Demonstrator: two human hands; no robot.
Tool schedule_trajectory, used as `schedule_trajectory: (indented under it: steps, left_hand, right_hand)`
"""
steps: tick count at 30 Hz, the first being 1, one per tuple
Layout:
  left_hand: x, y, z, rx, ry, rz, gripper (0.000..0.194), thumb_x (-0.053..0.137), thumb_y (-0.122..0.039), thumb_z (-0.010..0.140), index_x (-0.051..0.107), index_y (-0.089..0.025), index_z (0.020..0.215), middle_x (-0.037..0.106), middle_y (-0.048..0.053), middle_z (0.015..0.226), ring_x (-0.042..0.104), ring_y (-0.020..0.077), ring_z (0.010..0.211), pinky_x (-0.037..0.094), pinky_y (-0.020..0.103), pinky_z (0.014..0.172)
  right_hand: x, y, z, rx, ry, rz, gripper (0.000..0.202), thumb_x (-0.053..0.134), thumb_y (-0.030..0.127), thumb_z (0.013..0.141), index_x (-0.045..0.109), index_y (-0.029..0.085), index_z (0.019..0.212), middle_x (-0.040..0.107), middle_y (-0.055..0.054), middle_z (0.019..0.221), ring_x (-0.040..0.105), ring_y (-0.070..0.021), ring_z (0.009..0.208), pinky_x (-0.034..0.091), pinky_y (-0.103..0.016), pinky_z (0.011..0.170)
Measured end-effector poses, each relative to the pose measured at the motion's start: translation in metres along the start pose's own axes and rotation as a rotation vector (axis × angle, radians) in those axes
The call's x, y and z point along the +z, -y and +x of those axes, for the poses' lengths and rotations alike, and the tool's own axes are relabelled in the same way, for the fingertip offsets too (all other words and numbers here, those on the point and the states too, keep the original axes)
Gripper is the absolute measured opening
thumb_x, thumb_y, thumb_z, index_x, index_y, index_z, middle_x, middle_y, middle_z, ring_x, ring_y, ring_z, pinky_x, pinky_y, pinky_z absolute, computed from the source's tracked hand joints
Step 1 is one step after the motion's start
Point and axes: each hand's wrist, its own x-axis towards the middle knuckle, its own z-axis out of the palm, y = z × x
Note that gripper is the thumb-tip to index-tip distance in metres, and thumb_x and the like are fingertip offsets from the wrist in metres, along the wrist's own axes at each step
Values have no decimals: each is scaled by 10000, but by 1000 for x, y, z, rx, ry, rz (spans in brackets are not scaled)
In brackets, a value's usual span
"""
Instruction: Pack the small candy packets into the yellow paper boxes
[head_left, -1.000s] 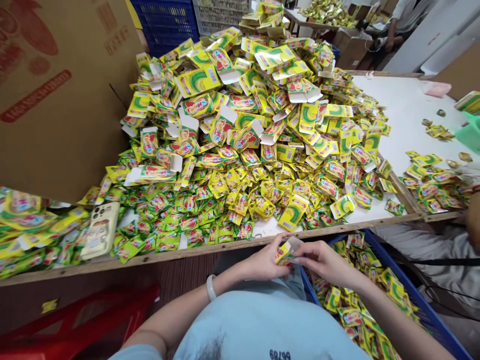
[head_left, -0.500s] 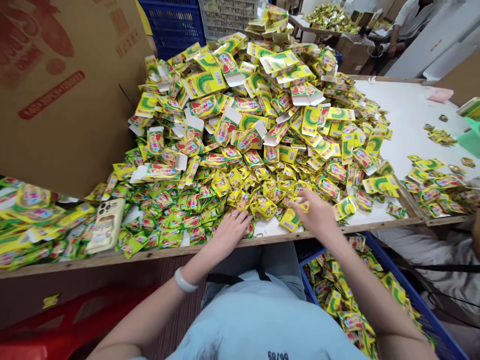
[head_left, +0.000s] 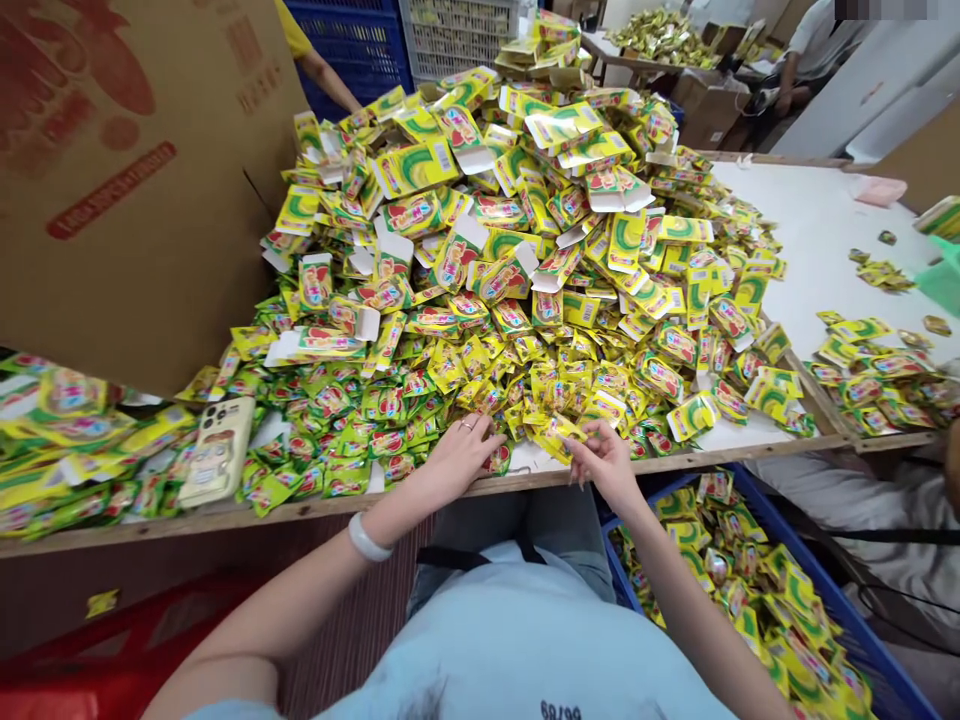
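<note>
A big heap of yellow-green boxes (head_left: 416, 168) covers the table, some with white end flaps open. Small candy packets (head_left: 390, 405) lie along its front, green on the left and yellow nearer the middle. My left hand (head_left: 459, 462), with a ring on one finger, rests at the front edge on the green packets, its fingers apart and holding nothing. To its right, my right hand (head_left: 602, 462) pinches the end of a yellow packet (head_left: 556, 436) between thumb and fingers, just above the table edge.
A large cardboard box (head_left: 142, 230) leans at the left, with a phone (head_left: 217, 452) below it. Under the table at right is a blue crate (head_left: 862, 625) of packets. Someone's arm (head_left: 330, 80) reaches in behind the heap. A red stool (head_left: 112, 650) is at lower left.
My right hand has moved left and down and now pinches a yellow packet. My left hand has barely shifted. Another person's arm has appeared behind the heap.
</note>
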Motion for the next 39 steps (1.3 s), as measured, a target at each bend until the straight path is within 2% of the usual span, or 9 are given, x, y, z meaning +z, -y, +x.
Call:
schedule_trajectory:
  steps: [5, 8, 13, 20, 23, 26, 30, 34, 39]
  left_hand:
    - [-5, 8, 2, 100, 13, -67, 267, 501, -140, 928, 640, -130, 1156, 649, 161, 1117, 615, 268, 1061, 485, 418, 955]
    - [-7, 5, -2, -1, -99, -307, 321, 420, -191, 970, 622, -130, 1212, 684, 153, 1113, 643, 251, 1027, 510, 408, 940]
    - [-7, -27, -4, -225, -191, -939, 424, 388, -382, 995, 614, -151, 1270, 727, 107, 1065, 660, 239, 1014, 530, 394, 926]
    - [5, -76, 24, -362, -393, -1529, 542, 565, -586, 883, 622, -129, 1171, 685, 114, 1076, 658, 203, 843, 576, 347, 754]
    - [9, -90, 37, -307, -422, -1510, 451, 543, -523, 921, 633, -136, 1135, 674, 113, 1056, 650, 212, 899, 565, 357, 801]
    - [10, -98, 52, -202, -470, -1265, 375, 480, -457, 969, 667, -153, 1085, 634, 123, 1100, 612, 232, 1042, 508, 404, 953]
    - [11, -107, 90, -196, -467, -746, 473, 461, -463, 973, 550, -143, 1311, 513, 195, 1330, 489, 303, 1266, 413, 495, 1071]
    - [10, -119, 125, -273, -242, -365, 808, 661, -493, 846, 343, -70, 1457, 403, 305, 1454, 421, 439, 1330, 442, 573, 1007]
    - [2, -110, 124, -276, -195, -553, 760, 630, -227, 805, 312, -60, 1475, 460, 262, 1396, 440, 392, 1318, 395, 537, 1071]
  right_hand:
    - [3, -4, -19, 60, 30, 188, 470, 734, 567, 743, 412, 245, 858, 505, 125, 434, 484, -111, 303, 361, -188, 300]
    - [11, 0, -23, 58, 18, 258, 433, 749, 534, 747, 457, 229, 845, 540, 101, 524, 459, -78, 321, 353, -187, 317]
    - [31, 8, -14, 10, -48, 285, 400, 774, 493, 735, 487, 222, 796, 476, 103, 536, 371, -55, 359, 319, -192, 349]
    - [28, 8, -16, -93, -203, 230, 381, 828, 351, 693, 519, 228, 880, 533, 29, 810, 521, -108, 684, 464, -193, 543]
    - [19, 8, -24, -53, -193, 277, 486, 803, 409, 708, 512, 256, 1066, 612, -26, 966, 592, -146, 728, 489, -217, 480]
    - [-1, 5, -30, 30, -128, 331, 396, 767, 467, 735, 592, 220, 989, 673, -26, 796, 619, -166, 602, 523, -277, 479]
    - [-47, -2, -32, -64, -427, 199, 294, 755, 451, 758, 623, 189, 783, 608, 29, 541, 539, -133, 449, 501, -287, 490]
    - [-86, -2, -32, -138, -589, 88, 332, 781, 456, 732, 588, 187, 702, 575, 45, 535, 474, -97, 440, 408, -232, 431]
    - [-97, 11, -36, -109, -495, 98, 327, 772, 460, 756, 594, 188, 726, 538, 56, 497, 447, -91, 377, 360, -228, 362]
